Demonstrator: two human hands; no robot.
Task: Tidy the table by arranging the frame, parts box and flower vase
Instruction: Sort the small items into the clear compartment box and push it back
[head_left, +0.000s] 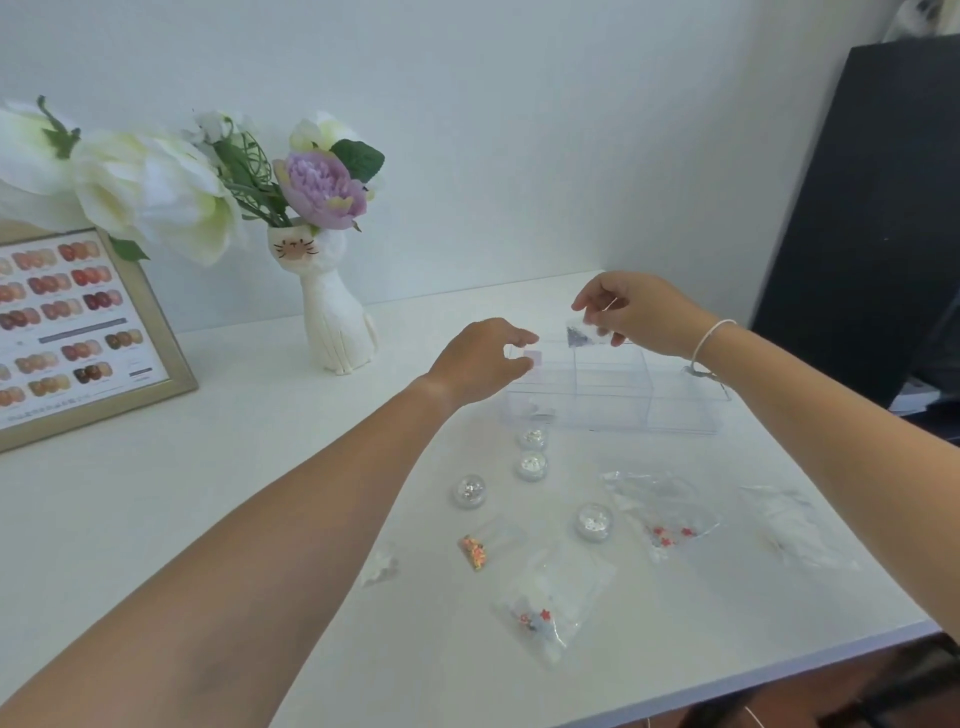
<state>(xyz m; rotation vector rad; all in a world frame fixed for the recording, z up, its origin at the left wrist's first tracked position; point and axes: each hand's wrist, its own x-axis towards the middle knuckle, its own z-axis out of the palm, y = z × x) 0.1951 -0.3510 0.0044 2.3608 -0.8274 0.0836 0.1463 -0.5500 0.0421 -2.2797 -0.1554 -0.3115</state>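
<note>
Though captions unreadable, frame (78, 332) swatch chart

Frame (78, 332) left of vase (335, 317)

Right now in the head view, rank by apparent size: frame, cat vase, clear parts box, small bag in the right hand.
1. Parts box and frame: close, and the frame is cut off, so unranked.
2. Cat vase.
3. Small bag in the right hand.

Lots of loose bits on the white table (156, 519): four little round glitter pots (469, 490), several clear plastic baggies (553, 597) with tiny red stars, plus a black panel (872, 197) at right.
</note>
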